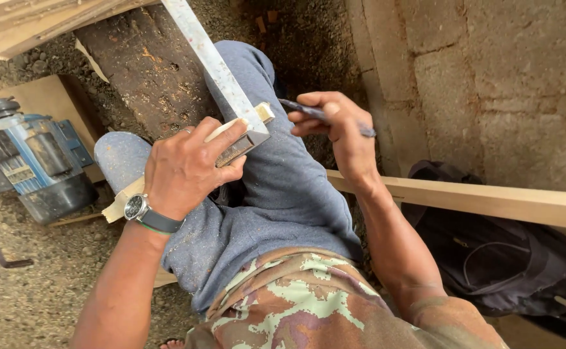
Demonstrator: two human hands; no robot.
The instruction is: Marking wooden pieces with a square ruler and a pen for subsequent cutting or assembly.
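Note:
My left hand (189,165), with a wristwatch on the wrist, presses a metal try square (215,64) and a pale strip of wood (124,200) down onto my thigh in blue trousers. The square's blade runs up and away to the top of the view. My right hand (341,129) holds a dark pencil (305,111) with its tip close to the end of the wood strip (265,112), right beside the square's corner.
A blue electric motor (31,161) sits on the dirt floor at left. A dark rough timber (147,71) lies beyond my knee. A long pale wooden batten (489,200) runs along the block wall at right, with a black bag (509,258) beneath it.

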